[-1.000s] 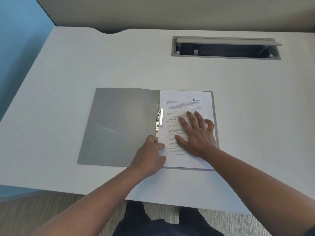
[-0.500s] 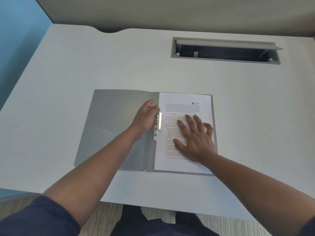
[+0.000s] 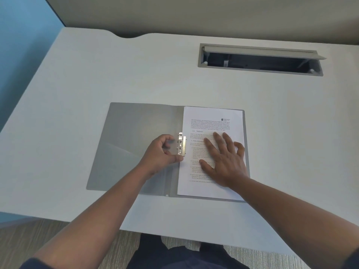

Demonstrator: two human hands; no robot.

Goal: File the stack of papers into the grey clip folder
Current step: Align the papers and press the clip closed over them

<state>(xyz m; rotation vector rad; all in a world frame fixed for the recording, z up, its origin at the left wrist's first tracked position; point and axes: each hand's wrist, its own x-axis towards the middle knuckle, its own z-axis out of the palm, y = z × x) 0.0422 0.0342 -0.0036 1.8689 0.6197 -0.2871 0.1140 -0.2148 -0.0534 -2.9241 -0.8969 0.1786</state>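
The grey clip folder [image 3: 132,133] lies spread flat on the white desk [image 3: 136,70]. A stack of printed papers [image 3: 211,115] rests on its right half, left edge against the spine. A metal clip [image 3: 182,143] stands along the spine, its bar over the papers' left margin. My left hand [image 3: 159,154] is loosely curled just left of the clip, thumb tip touching its lower end, fingers blurred and clear of it. My right hand [image 3: 225,160] lies flat on the papers with fingers spread, pressing them down.
A long cable slot [image 3: 260,59] with its lid raised is sunk into the desk at the back right. A blue partition [image 3: 23,45] rises at the left. The desk's front edge runs close below the folder, with carpet beneath.
My left hand moved from the papers' lower left corner up to the clip, then drew back slightly to its left. The right hand stayed flat on the papers.
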